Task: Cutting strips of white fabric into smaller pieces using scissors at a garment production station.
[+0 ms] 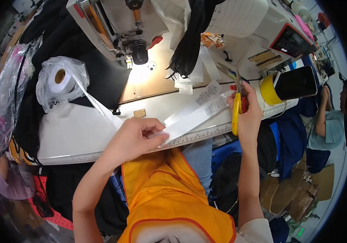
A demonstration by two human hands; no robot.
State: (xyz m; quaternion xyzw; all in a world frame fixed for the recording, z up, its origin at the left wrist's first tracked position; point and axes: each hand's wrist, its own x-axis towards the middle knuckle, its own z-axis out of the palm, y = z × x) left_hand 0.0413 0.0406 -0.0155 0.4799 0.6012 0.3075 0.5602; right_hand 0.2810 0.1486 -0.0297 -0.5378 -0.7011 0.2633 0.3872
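Pinching the lower end of a white label strip (195,120) between thumb and forefinger, the left hand (143,134) has its fingertips pressed together with no visible gap. Its other fingers curl in under the palm, the back of the hand faces up, and the forearm slants in from the lower left with the elbow bent outward. From this pinch the strip stretches up and to the right, its printed end reaching the fingertips of the right hand (247,106). That hand is wrapped round a pair of scissors (236,115), yellow handles against the palm and blades pointing up and away, with the wrist straight above a nearly upright forearm. (Whether its thumb also nips the strip, I cannot tell.) Just behind the held strip lies another printed length, perhaps part of the same piece.

Below the strip, a ruler (200,134) follows the table's edge. Just above the left hand sits a small wooden block (139,113); farther off to its upper left, a roll of white ribbon (67,85) rests in clear plastic, its loose tail leading down toward that hand. Beyond both hands stands a sewing machine (114,30), its lamp lit. Right of the scissors are a yellow tape roll (267,90) and a phone (300,83).
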